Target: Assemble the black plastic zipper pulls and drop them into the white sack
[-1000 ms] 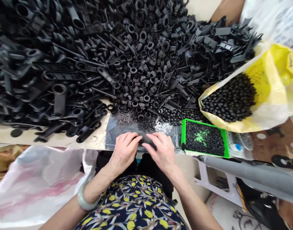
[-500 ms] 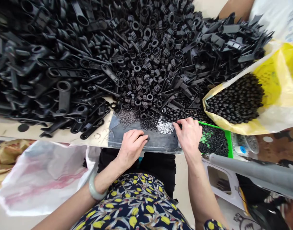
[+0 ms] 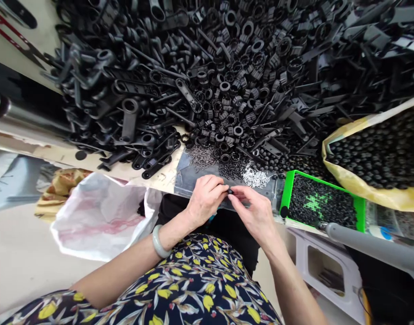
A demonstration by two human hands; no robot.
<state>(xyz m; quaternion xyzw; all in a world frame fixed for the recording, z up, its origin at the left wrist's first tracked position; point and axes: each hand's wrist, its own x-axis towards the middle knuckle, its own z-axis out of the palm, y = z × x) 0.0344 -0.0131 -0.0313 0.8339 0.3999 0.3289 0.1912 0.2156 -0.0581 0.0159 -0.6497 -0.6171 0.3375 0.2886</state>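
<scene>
My left hand [image 3: 206, 198] and my right hand [image 3: 253, 211] meet at the near edge of a dark work mat [image 3: 186, 174]. Between their fingertips they pinch a small black part [image 3: 230, 191]. A little pile of silver pins [image 3: 256, 177] and a pile of thin dark pins [image 3: 202, 156] lie on the mat just beyond my hands. Right of my right hand stands a green tray [image 3: 286, 192] filled with tiny black pieces. A pale bangle [image 3: 157, 242] circles my left wrist.
A huge heap of black plastic levers and rings [image 3: 227, 76] covers the table behind the mat. A yellow bag of black round parts [image 3: 379, 153] sits at the right. A white plastic bag [image 3: 98, 216] hangs below the table's left edge. A grey tube [image 3: 372, 246] crosses the lower right.
My right hand has come back from the area by the green tray to meet my left hand over the mat. The view has shifted, so everything sits further right.
</scene>
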